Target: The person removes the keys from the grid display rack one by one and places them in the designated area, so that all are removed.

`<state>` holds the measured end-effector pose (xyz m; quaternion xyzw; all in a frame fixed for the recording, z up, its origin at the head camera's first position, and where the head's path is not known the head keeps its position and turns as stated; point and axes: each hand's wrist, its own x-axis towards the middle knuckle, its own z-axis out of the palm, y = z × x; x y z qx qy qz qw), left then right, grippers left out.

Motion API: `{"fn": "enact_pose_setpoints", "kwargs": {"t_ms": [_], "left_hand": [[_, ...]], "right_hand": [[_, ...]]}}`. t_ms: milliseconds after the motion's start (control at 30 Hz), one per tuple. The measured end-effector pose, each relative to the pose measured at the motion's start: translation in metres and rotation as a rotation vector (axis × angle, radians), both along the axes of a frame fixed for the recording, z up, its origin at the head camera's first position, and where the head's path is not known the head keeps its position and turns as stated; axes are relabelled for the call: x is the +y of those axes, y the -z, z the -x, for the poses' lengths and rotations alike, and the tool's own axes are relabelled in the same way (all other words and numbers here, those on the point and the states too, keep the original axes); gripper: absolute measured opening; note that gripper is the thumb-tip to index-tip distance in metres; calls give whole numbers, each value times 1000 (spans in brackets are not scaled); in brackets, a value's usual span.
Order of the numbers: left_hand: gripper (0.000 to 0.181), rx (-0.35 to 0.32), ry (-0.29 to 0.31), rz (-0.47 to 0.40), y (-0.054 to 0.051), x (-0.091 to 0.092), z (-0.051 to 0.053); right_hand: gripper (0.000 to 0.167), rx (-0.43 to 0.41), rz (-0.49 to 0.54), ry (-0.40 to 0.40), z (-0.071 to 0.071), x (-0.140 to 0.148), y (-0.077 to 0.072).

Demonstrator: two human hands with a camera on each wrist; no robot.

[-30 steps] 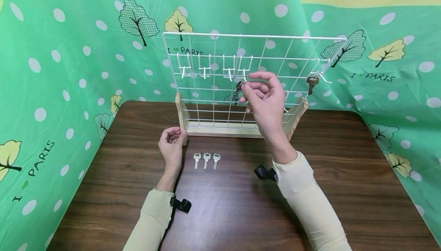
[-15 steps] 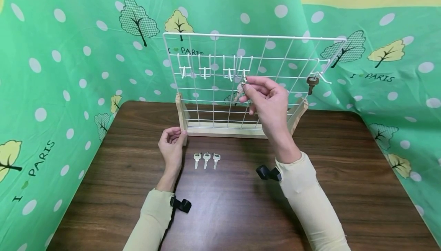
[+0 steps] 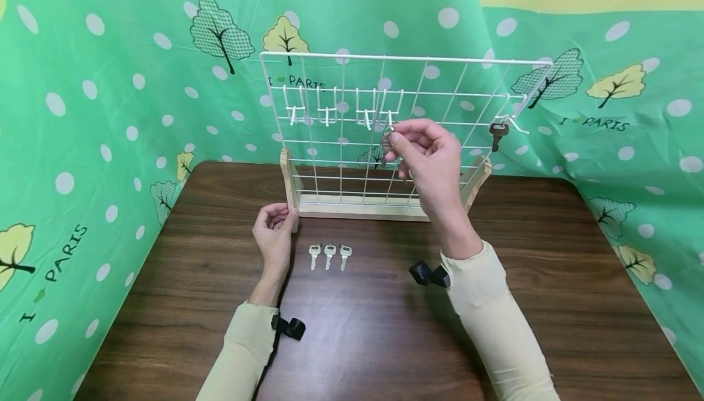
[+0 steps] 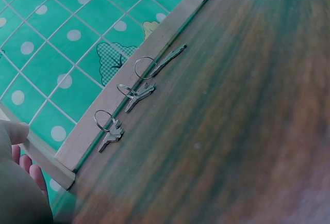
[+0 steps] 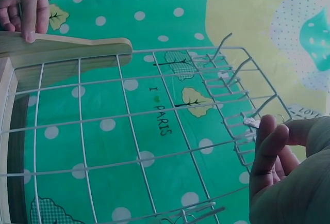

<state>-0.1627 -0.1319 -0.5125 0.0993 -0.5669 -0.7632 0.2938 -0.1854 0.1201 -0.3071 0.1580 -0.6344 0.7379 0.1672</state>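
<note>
My right hand (image 3: 431, 159) pinches a key (image 3: 387, 144) by its ring between thumb and index finger, at the tip of the fourth white hook from the left (image 3: 390, 117). In the right wrist view, part of the key (image 5: 251, 123) shows beside the fingertips; whether the ring is round the hook I cannot tell. My left hand (image 3: 273, 236) grips the left wooden foot (image 3: 289, 187) of the white wire rack (image 3: 407, 57). Three silver keys with rings (image 3: 330, 256) lie in a row on the table before the rack.
A brown key (image 3: 498, 135) hangs from a hook at the rack's right end. The right wooden foot (image 3: 476, 186) stands beyond my right forearm. Behind the brown wooden table (image 3: 352, 340) hangs a green dotted cloth (image 3: 132, 101). Each wrist carries a black strap mount.
My right hand has shifted slightly right and the key has turned in its fingers, staying close to the hook. The left hand has not moved.
</note>
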Motion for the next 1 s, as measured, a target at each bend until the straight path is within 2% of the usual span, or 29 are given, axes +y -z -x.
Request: {"fn": "enact_pose_setpoints", "kwargs": {"t_ms": [267, 533, 633, 767, 1000], "left_hand": [[24, -3, -2, -2, 0, 1, -1], [22, -5, -2, -5, 1, 0, 0], [22, -5, -3, -9, 0, 1, 0], [23, 0, -4, -10, -1, 1, -1], [25, -2, -2, -9, -2, 2, -1]], "right_hand": [[14, -21, -27, 3, -1, 1, 0], [22, -8, 4, -5, -1, 2, -1], [19, -9, -1, -1, -1, 2, -1], [7, -8, -10, 6, -2, 3, -2], [10, 4, -7, 22, -3, 3, -3]]}}
